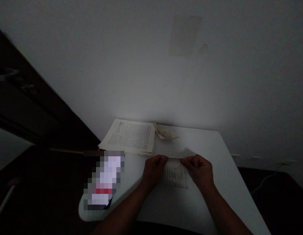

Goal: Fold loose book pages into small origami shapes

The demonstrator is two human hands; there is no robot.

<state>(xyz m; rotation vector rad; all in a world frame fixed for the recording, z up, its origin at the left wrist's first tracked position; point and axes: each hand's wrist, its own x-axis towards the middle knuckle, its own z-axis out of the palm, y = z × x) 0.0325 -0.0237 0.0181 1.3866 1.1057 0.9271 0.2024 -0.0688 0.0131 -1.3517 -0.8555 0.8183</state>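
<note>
A printed sheet of paper (175, 178) is held between both hands above the white table (205, 140). My left hand (155, 171) pinches the sheet's far edge at its left end. At the right end of that edge, my right hand (200, 169) grips the paper between thumb and fingers. Beyond my left hand lies a stack of printed pages (131, 137), and a folded paper piece (166, 132) rests against the stack's right side.
A phone with a lit, blurred screen (104, 181) lies at the table's left edge. A pale wall (141, 65) rises behind the table. On the left is a dark door (31, 98); a thin cable (264, 182) shows at the right.
</note>
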